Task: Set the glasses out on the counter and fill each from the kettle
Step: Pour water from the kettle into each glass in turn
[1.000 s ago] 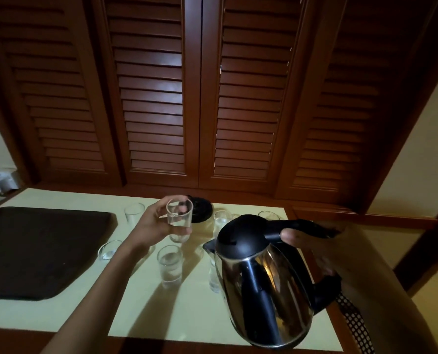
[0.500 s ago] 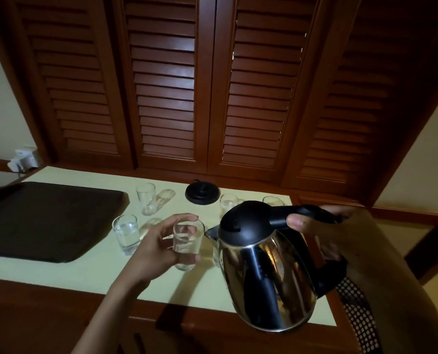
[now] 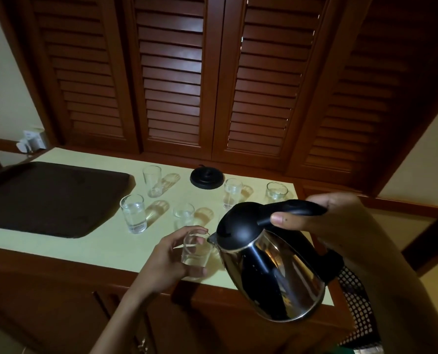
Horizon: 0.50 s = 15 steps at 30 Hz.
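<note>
While my left hand [image 3: 166, 261] wraps a small clear glass [image 3: 196, 250] at the counter's [image 3: 105, 241] near edge, my right hand [image 3: 322, 221] grips the steel black-lidded kettle's [image 3: 271, 267] handle, spout touching its rim.

The place looks like a home or guest room with a drinks corner. Dark wooden louvered doors [image 3: 171, 72] fill the wall behind a pale-topped wooden desk [image 3: 90, 241]. On it lie a dark serving tray [image 3: 46, 198], small drinking glasses [image 3: 133, 213] and a round black kettle base [image 3: 207, 177]. A steel electric kettle [image 3: 271, 272] is held above it.
</note>
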Available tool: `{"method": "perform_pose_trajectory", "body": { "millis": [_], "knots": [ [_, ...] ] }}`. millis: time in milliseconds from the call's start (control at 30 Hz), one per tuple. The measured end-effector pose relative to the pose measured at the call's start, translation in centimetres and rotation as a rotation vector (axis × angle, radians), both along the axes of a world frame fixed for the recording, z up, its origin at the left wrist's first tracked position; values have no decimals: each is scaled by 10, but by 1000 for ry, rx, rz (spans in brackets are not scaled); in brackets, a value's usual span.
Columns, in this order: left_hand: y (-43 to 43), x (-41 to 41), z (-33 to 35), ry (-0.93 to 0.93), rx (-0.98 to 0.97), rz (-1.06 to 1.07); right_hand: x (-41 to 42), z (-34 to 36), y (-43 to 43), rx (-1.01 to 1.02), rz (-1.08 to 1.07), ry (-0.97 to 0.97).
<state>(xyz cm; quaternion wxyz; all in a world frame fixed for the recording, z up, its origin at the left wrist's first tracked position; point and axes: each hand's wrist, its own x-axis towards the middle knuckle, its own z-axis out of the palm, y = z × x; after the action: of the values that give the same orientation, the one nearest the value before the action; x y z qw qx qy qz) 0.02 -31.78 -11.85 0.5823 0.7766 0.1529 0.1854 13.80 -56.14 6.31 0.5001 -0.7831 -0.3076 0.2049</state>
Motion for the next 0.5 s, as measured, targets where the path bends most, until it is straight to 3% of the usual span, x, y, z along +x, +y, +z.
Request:
{"method": "perform_pose_trajectory", "body": {
  "millis": [500],
  "knots": [
    [-15,1,-19,3,-31,2,-13,11,15,-311,-49,-136]
  ]
}}
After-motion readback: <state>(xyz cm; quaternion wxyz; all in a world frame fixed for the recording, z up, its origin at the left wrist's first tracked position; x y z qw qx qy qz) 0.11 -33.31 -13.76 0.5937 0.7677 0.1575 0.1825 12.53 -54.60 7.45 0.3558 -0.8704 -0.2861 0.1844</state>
